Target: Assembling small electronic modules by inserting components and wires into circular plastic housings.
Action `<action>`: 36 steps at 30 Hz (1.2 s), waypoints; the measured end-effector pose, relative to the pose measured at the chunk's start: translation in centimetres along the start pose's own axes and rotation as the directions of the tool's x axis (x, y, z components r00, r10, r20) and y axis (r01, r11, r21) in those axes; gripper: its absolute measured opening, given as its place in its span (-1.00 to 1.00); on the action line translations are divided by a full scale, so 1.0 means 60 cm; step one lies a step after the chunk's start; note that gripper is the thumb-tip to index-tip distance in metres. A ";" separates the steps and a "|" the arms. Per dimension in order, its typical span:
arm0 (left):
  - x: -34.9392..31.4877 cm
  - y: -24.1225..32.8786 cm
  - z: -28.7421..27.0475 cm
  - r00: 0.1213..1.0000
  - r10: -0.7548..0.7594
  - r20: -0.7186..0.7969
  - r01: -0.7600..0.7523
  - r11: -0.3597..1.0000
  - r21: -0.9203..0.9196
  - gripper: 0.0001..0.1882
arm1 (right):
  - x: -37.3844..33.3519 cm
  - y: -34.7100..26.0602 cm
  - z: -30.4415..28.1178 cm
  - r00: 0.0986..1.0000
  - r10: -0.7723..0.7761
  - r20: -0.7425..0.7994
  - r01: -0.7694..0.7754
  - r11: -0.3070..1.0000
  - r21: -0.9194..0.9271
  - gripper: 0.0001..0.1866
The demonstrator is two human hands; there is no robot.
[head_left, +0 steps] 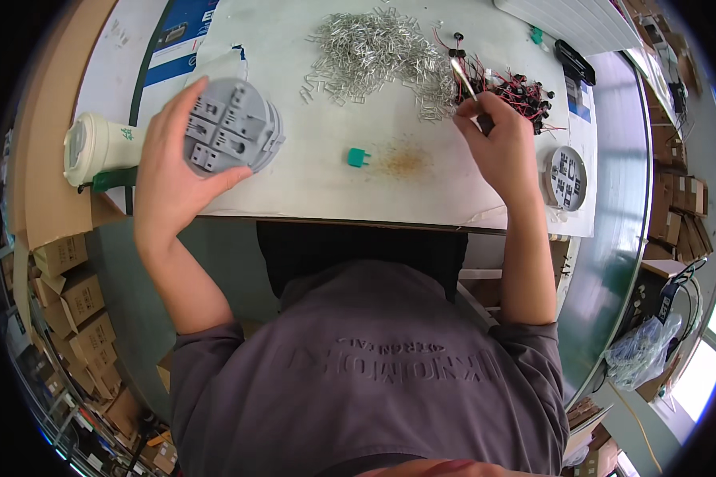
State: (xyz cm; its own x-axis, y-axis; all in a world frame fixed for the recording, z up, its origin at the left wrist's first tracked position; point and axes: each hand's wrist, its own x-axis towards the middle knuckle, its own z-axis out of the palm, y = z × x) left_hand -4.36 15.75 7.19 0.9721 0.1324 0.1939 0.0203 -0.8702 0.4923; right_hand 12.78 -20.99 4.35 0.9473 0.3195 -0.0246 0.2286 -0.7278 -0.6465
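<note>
My left hand (171,155) is closed round a stack of round grey plastic discs (231,123) at the left of the table. The top disc has moulded compartments and small blocks in it. My right hand (497,135) pinches a slim tool (463,78) with a pale, shiny shaft and a dark end; its exact kind is unclear. The tool's tip points up and left, beside the pile of red-and-black wired parts (517,91). Left of that lies a large heap of small U-shaped clear or silvery pieces (378,48). Between my hands sits a small green two-pronged piece (358,157).
Brownish specks (406,159) mark the white tabletop (310,191). A round white part with dark slots (566,178) lies at the right edge. At far left stands a cream-coloured cylindrical container (103,151). A black case (574,62) rests at the back right.
</note>
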 end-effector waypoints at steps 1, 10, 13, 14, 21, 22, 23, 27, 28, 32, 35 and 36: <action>0.002 0.006 -0.003 0.997 0.045 -0.058 -0.044 0.999 0.021 0.07 | -0.002 0.003 -0.001 1.000 0.005 0.001 -0.005 1.000 -0.006 -0.86; 0.024 0.196 0.223 0.893 0.450 0.027 -0.438 0.880 -0.185 0.15 | -0.028 -0.003 -0.060 0.970 0.204 0.130 -0.240 0.869 0.433 -0.89; 0.031 0.186 0.259 0.902 0.428 0.054 -0.405 0.883 -0.237 0.20 | -0.046 -0.014 -0.053 0.977 0.148 0.151 -0.199 0.888 0.414 -0.84; 0.032 0.182 0.266 0.907 0.415 0.070 -0.386 0.887 -0.254 0.23 | -0.049 -0.019 -0.045 0.980 0.114 0.166 -0.173 0.894 0.413 -0.82; 0.023 0.200 0.277 0.947 0.321 0.019 -0.316 0.941 -0.122 0.16 | -0.051 -0.020 -0.018 0.971 0.129 0.199 -0.200 0.897 0.394 -0.73; 0.022 0.199 0.274 0.946 0.324 0.023 -0.319 0.940 -0.123 0.16 | -0.050 -0.022 -0.025 0.970 0.146 0.196 -0.213 0.897 0.388 -0.73; 0.021 0.199 0.271 0.944 0.328 0.026 -0.323 0.938 -0.125 0.16 | -0.048 -0.023 -0.034 0.968 0.163 0.192 -0.227 0.896 0.382 -0.74; 0.023 0.197 0.265 0.939 0.342 0.035 -0.336 0.934 -0.122 0.13 | -0.048 -0.023 -0.038 0.963 0.198 0.182 -0.252 0.899 0.357 -0.74; 0.024 0.197 0.265 0.938 0.346 0.038 -0.340 0.934 -0.111 0.10 | -0.049 -0.021 -0.033 0.964 0.194 0.183 -0.248 0.905 0.346 -0.74; 0.026 0.195 0.268 0.934 0.354 0.041 -0.349 0.931 -0.107 0.04 | -0.051 -0.016 -0.018 0.962 0.202 0.184 -0.253 0.913 0.321 -0.73; 0.025 0.193 0.272 0.935 0.353 0.027 -0.345 0.926 -0.154 0.02 | -0.051 -0.017 -0.011 0.955 0.237 0.178 -0.283 0.907 0.311 -0.72; 0.025 0.192 0.272 0.936 0.352 0.028 -0.344 0.927 -0.153 0.02 | -0.050 -0.020 -0.008 0.955 0.237 0.180 -0.283 0.907 0.311 -0.72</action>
State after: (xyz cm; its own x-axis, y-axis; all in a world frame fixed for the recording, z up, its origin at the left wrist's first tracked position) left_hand 1.12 -1.83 -0.66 0.9233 -0.1955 0.3305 -0.3510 -0.7790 0.5196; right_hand 9.78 -21.39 5.57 0.9181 0.2422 -0.3138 -0.1310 -0.5617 -0.8169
